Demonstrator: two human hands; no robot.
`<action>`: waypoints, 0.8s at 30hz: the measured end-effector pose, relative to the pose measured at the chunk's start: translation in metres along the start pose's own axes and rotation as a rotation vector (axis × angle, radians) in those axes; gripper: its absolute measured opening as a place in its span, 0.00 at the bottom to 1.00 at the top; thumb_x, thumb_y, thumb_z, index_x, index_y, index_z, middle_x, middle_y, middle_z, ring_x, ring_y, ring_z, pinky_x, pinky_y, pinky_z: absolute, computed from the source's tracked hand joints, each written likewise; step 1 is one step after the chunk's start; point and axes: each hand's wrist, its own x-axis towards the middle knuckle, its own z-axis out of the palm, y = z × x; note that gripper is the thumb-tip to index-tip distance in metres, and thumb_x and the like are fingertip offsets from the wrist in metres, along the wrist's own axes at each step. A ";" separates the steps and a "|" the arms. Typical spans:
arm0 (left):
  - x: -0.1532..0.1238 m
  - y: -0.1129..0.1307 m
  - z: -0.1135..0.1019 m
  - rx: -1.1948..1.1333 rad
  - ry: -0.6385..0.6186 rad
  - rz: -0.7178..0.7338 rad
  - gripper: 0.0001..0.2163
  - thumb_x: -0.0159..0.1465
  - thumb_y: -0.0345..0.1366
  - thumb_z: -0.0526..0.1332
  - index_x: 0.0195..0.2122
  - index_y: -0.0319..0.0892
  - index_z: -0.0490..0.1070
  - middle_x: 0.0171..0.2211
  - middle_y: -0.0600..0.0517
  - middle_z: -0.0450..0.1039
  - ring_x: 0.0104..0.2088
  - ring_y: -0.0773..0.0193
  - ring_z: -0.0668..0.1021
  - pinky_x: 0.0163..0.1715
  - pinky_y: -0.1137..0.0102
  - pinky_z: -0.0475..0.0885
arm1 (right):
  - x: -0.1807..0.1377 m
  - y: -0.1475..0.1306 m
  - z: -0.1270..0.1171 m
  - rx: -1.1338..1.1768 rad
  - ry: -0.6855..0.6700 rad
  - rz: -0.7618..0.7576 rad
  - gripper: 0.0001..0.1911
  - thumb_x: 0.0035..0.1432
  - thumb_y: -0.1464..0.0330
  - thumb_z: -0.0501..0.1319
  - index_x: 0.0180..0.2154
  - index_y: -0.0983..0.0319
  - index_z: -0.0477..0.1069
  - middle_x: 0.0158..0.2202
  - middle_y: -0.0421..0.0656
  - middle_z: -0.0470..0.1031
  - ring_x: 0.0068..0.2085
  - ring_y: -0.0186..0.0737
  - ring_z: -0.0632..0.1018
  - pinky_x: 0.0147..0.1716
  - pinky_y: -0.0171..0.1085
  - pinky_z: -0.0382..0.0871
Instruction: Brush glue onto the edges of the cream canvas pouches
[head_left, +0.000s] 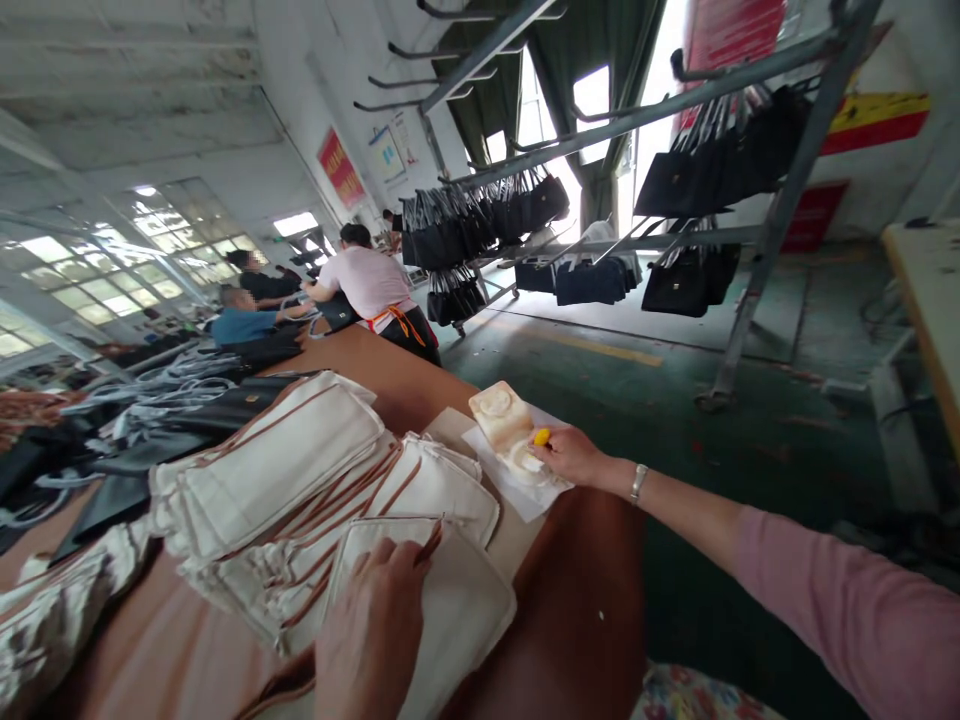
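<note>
Nearest the camera, the left hand (371, 630) lies flat on a cream fabric piece (450, 600), its fingers (405, 560) pressed together on the cloth near a brown trimmed edge. That piece tops a fanned stack of cream pieces (300, 480) on the brown surface (577, 620). Just beyond the stack, on a white sheet (517, 495) at the surface's far edge, the right hand (574, 457) reaches out, fingers pinching a small yellow object (541, 437) over a round tin (521, 462); a pale block (497, 412) sits just behind it. Left of the stack lie dark bags (187, 400). Further along the surface, a person in pink (375, 285) works with others. Beyond, racks carry hanging black bags (480, 225).
</note>
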 end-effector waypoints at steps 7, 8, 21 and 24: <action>-0.016 0.016 -0.002 -0.331 0.070 -0.108 0.09 0.67 0.34 0.51 0.37 0.45 0.71 0.35 0.49 0.76 0.35 0.58 0.78 0.32 0.68 0.64 | -0.024 0.007 -0.006 0.027 0.006 -0.130 0.12 0.63 0.63 0.56 0.39 0.60 0.76 0.41 0.47 0.77 0.42 0.46 0.76 0.45 0.41 0.67; -0.013 0.016 0.001 -0.416 0.096 -0.104 0.09 0.67 0.35 0.52 0.37 0.45 0.72 0.34 0.49 0.77 0.35 0.59 0.78 0.33 0.69 0.64 | -0.030 0.008 -0.008 0.033 -0.021 -0.154 0.11 0.62 0.63 0.58 0.39 0.60 0.76 0.40 0.47 0.77 0.42 0.46 0.76 0.45 0.41 0.67; -0.005 0.004 0.031 -1.046 -0.042 -0.103 0.22 0.58 0.53 0.60 0.45 0.43 0.78 0.33 0.51 0.81 0.30 0.61 0.79 0.25 0.74 0.70 | -0.055 -0.087 -0.026 0.661 0.190 0.082 0.16 0.64 0.56 0.59 0.36 0.62 0.70 0.22 0.37 0.66 0.22 0.34 0.66 0.21 0.33 0.58; -0.011 0.007 0.028 -1.042 -0.046 -0.108 0.22 0.58 0.54 0.61 0.45 0.43 0.79 0.31 0.51 0.81 0.28 0.61 0.79 0.25 0.74 0.69 | -0.052 -0.106 -0.010 0.745 0.106 0.080 0.17 0.63 0.55 0.59 0.33 0.63 0.69 0.21 0.37 0.64 0.22 0.33 0.65 0.21 0.32 0.58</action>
